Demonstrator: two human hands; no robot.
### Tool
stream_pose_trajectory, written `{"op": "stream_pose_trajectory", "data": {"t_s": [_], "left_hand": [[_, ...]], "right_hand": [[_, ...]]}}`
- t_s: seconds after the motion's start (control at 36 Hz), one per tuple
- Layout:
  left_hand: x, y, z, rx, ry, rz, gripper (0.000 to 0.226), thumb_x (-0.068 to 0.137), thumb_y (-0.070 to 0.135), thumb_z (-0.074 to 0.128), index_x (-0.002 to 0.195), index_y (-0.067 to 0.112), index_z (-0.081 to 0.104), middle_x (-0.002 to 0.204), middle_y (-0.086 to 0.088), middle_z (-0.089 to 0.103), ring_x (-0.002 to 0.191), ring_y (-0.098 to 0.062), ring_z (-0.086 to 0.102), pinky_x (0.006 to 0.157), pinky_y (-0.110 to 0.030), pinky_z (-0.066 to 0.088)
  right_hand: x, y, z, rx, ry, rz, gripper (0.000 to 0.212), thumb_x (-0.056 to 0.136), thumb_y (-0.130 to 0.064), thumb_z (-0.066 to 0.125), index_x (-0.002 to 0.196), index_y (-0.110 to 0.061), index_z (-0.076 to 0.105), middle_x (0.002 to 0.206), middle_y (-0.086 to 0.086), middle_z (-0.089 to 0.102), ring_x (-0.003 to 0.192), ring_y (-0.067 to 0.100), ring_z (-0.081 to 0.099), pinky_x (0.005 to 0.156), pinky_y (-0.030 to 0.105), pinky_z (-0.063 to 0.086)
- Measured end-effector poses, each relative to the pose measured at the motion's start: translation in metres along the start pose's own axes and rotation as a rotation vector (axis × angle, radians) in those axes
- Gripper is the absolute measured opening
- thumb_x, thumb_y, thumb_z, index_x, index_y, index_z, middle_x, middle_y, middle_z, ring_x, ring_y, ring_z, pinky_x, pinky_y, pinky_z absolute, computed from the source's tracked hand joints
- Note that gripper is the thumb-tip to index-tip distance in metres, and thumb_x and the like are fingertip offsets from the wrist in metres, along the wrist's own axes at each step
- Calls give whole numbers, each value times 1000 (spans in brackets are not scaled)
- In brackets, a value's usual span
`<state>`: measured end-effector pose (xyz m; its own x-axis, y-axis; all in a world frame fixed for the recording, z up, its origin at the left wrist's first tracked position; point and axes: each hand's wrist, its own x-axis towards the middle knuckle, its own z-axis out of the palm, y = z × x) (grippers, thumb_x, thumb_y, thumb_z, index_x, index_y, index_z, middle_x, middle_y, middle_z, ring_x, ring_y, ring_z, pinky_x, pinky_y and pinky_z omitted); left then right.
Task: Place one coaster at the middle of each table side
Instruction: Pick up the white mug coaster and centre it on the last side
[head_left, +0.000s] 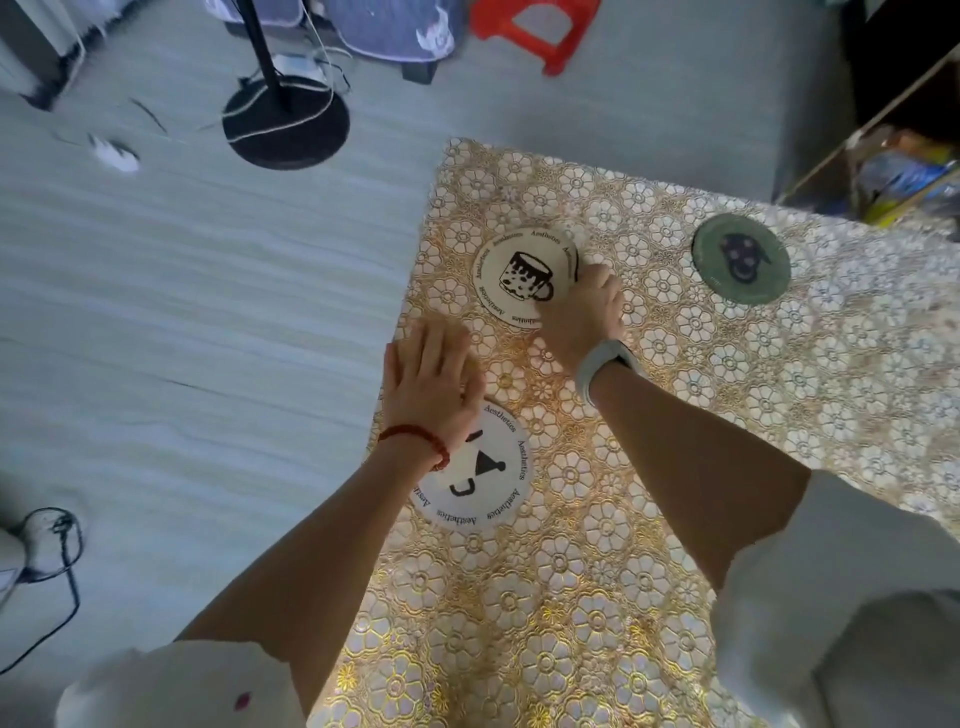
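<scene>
Three round coasters lie on a table (649, 545) covered with a gold flower-patterned cloth. A white coaster with a black mug drawing (522, 275) sits near the table's left edge; my right hand (584, 312) touches its lower right rim with the fingertips. A second white coaster with black marks (488, 483) lies closer to me by the same edge, partly under my left wrist. My left hand (431, 384) rests flat, fingers apart, on the cloth just above it. A green coaster with a dark figure (740, 258) lies apart near the far right edge.
Left of the table is pale floor with a black round lamp base (285, 127) and cords. A red plastic stool (535, 28) stands beyond the far edge. A shelf with packages (904, 171) is at the far right.
</scene>
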<state>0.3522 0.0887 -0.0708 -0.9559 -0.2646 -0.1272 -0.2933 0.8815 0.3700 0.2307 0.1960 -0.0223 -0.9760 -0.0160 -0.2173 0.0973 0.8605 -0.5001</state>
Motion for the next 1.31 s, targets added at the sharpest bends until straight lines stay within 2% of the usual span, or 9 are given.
{"op": "stream_pose_trajectory", "data": {"t_s": [0.08,0.17,0.31,0.42,0.53,0.83,1.08,1.17,1.31], "left_hand": [[3,-1,-8,-60,-60,-2,47,90,40,27,134,24,23,152,-4,15,141,-22,5,114,-51,10],[4,3,-21,-140,-86,-56,47,90,39,29,134,23,29,152,-4,17,140,-24,12,113,-49,12],[-30,33,-31,-138,51,-106,40,90,29,38,128,19,43,147,-10,29,137,-28,22,111,-55,22],[-84,77,-21,-149,10,-56,42,89,27,41,130,17,40,148,-11,28,138,-28,20,112,-53,18],[-158,113,4,-179,-8,-43,44,87,27,44,130,18,41,145,-9,34,135,-27,26,111,-54,16],[-364,184,84,-204,-105,-104,46,80,23,49,126,22,46,139,-4,42,135,-25,28,110,-51,15],[-416,199,113,-58,-132,-9,50,80,35,39,128,23,42,148,-6,32,139,-29,20,107,-61,17],[-418,194,116,-45,-194,17,58,79,45,36,134,30,29,153,-5,18,141,-29,6,109,-62,9],[-409,187,118,4,-288,71,84,72,53,57,138,37,9,155,-2,-3,141,-26,-11,109,-63,1]], "right_hand": [[-6,1,-8,224,13,-48,9,88,-6,35,97,-9,33,91,13,61,81,32,60,68,48,53],[-24,12,-19,441,60,-92,12,87,-3,35,90,-14,32,70,-2,53,61,21,56,44,32,48],[-61,62,-47,819,128,62,25,81,9,40,86,-15,39,85,-5,50,86,21,57,62,37,57],[-112,116,-82,997,72,184,38,80,13,36,75,-24,41,89,0,52,81,18,55,53,24,53],[-175,184,-105,876,87,189,38,81,11,38,73,-25,45,76,1,52,59,9,52,48,31,49],[-333,356,-130,398,-167,123,21,85,2,41,92,-16,49,86,7,61,72,21,54,54,24,41],[-376,382,-127,364,-155,91,16,89,-8,45,101,-17,51,86,-2,60,76,18,58,54,22,42],[-375,380,-127,354,-137,91,18,89,-10,46,106,-14,52,90,4,63,80,23,60,66,37,52],[-374,378,-126,340,-116,87,18,89,-9,47,106,-12,53,87,-1,61,78,20,60,67,36,54]]}}
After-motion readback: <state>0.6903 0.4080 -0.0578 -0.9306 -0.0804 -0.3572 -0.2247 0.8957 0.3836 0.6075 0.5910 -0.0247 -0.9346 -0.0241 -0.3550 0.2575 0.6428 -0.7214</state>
